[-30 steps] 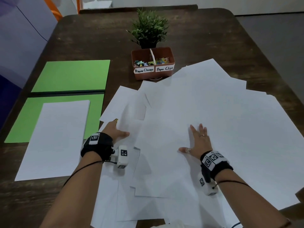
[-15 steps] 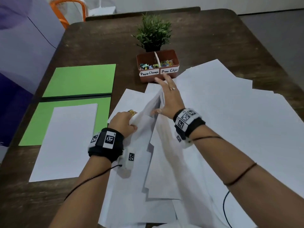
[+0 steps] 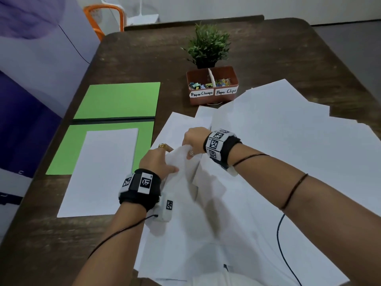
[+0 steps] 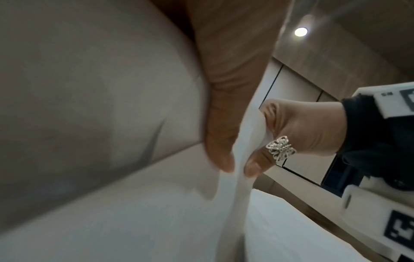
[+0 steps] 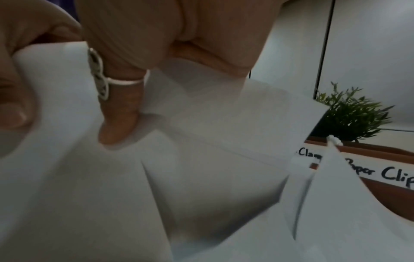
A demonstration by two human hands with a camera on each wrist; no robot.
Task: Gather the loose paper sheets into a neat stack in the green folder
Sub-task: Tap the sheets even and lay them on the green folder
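Note:
An open green folder (image 3: 115, 100) lies at the table's left, with a neat stack of white sheets (image 3: 103, 172) on its near half. Many loose white sheets (image 3: 278, 151) spread over the middle and right of the table. My left hand (image 3: 158, 159) and right hand (image 3: 192, 141) meet at the pile's left side and both pinch a lifted bunch of sheets (image 3: 181, 159). In the left wrist view my left thumb pinches a raised paper edge (image 4: 239, 159) opposite my right hand's ringed thumb. The right wrist view has my ringed thumb (image 5: 118, 115) pressing on paper.
A brown box (image 3: 212, 87) labelled Paper Clamps and Paper Clips stands behind the pile, and a small potted plant (image 3: 208, 46) behind that. A purple wall runs along the left. An orange chair (image 3: 103, 15) stands past the far left corner. A dark cable (image 3: 282, 244) crosses the sheets near my right arm.
My right hand has left the flat sheets at the right, reached toward the box, then come back to the left hand. The sheets under both hands have risen and bunched.

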